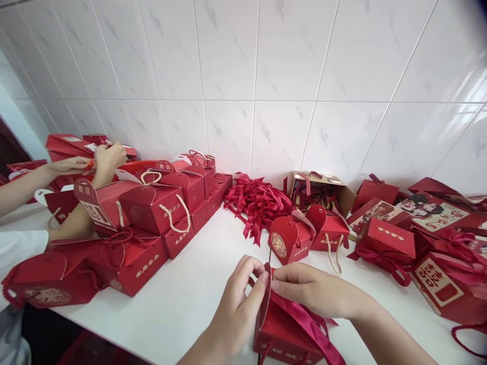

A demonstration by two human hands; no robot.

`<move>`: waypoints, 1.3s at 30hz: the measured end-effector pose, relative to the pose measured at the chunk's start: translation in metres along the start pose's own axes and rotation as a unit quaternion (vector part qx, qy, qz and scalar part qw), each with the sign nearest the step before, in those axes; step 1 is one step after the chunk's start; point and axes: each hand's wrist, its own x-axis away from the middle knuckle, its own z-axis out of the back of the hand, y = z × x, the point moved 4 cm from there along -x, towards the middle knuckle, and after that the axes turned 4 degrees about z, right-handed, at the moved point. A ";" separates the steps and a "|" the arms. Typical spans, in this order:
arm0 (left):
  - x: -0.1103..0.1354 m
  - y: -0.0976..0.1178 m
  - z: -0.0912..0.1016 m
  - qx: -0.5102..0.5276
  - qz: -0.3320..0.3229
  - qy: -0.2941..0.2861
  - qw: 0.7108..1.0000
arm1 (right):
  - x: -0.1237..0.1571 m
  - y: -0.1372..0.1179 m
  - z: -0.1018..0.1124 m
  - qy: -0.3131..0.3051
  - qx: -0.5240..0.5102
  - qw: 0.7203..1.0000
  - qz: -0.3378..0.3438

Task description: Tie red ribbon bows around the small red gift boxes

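A red gift box with gold lettering and a twisted red cord stands at the near edge of the table in front of me. My left hand pinches the upright top flap of this box from the left, fingers closed. On the other side of the flap, my right hand is closed, its fingertips pinching a bit of red ribbon at the flap. A wide shiny red ribbon trails from below that hand across the box lid. The fingertips partly cover where the ribbon meets the flap.
Behind the box are two small red boxes, a heap of loose ribbons and an open cardboard carton. Finished-looking ribboned boxes crowd the right. Stacked red boxes fill the left, where another person's hands work.
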 end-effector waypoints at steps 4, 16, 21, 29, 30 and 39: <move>-0.006 -0.005 0.009 -0.046 -0.005 0.017 0.999 | 0.003 -0.005 0.005 0.044 -0.009 0.999 0.008; 0.014 -0.093 0.145 -0.382 0.122 0.141 0.905 | 0.078 0.032 0.050 0.185 0.096 0.975 -0.081; -0.007 -0.060 0.083 -0.079 0.069 0.050 0.993 | 0.073 0.043 0.017 0.185 0.054 0.980 -0.052; -0.002 -0.027 0.013 0.094 0.082 -0.209 0.970 | 0.051 0.057 -0.010 0.230 -0.083 0.970 -0.006; 0.000 -0.029 0.015 0.099 0.090 -0.211 0.968 | 0.050 0.057 -0.013 0.221 -0.122 0.968 0.001; -0.002 -0.016 0.050 0.000 0.062 -0.141 0.988 | 0.045 0.050 -0.026 0.189 -0.307 0.933 0.021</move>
